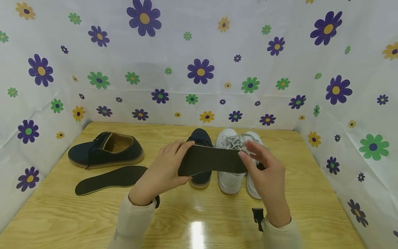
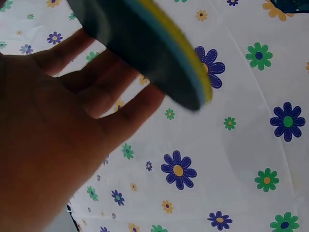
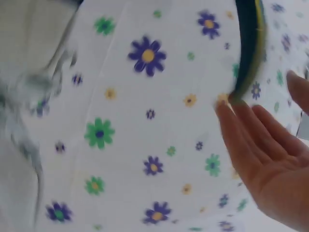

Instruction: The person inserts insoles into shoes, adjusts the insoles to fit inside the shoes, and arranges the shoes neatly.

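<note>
Two flat, black, foot-shaped insoles [image 1: 109, 180] can be counted, plus two navy lace-up shoes [image 1: 105, 157] and two white lace-up sneakers [image 1: 230, 182] on the wood-grain table [image 1: 77, 221]. The held insole [image 1: 214, 160] is raised above the table, gently bent, its edge layered blue and yellow. One end is pinched by the left hand's [image 1: 166, 167] thumb and fingers; the right hand [image 1: 268, 174] is spread, fingers mostly straight, right at the other end.
</note>
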### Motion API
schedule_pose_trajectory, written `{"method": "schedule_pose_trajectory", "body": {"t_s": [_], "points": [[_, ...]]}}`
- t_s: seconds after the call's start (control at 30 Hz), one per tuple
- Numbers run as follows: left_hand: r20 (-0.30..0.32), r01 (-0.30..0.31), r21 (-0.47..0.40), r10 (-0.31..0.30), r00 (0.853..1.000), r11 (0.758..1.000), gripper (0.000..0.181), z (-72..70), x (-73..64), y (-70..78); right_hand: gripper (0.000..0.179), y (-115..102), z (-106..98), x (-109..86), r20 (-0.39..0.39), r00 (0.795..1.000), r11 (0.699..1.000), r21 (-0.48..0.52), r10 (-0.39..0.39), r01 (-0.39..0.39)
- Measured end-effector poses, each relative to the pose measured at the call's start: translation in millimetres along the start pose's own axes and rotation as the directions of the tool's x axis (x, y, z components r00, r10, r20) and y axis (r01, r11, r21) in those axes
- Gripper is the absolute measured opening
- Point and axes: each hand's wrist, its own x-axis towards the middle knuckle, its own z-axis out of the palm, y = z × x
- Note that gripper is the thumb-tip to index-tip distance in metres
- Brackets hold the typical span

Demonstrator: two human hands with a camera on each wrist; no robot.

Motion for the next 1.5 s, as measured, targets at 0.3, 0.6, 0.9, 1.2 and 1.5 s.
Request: {"method": "schedule_pose_trajectory", "body": {"t_s": [0.3, 0.6, 0.9, 1.2, 1.5], "points": [[0.052, -0.056, 0.115, 0.051, 0.997, 0.992, 0.091, 5.1, 13.1, -12.3, 0.076, 2, 39, 1.3, 0.347, 0.869, 0.760, -0.435, -0.352, 0.482], [0.137, -0.152, 0.158, 0.131, 0.982, 0.976, 0.085, 0.2, 26.8, -11.8, 0.078, 7, 62, 13.4, 0.491, 0.850, 0.650, -0.585, -0.192, 0.485], [0.163, -0.177, 0.129, 0.155, 0.974, 0.976, 0.088, -1.4, 35.6, -22.7, 0.069, 4, 56, 21.7, 0.516, 0.856, 0.729, -0.584, -0.007, 0.358], [-0.199, 0.026, 0.105, -0.005, 0.980, 0.994, 0.064, 3.7, 49.8, -51.3, 0.055, 15, 25, 40.6, 0.336, 0.853, 0.874, -0.421, 0.399, -0.243], [-0.020, -0.045, 0.123, 0.048, 0.999, 0.991, 0.026, 67.1, 65.4, -72.9, 0.033, 13, 38, 18.6, 0.362, 0.714, 0.797, -0.357, 0.599, -0.488]]}}
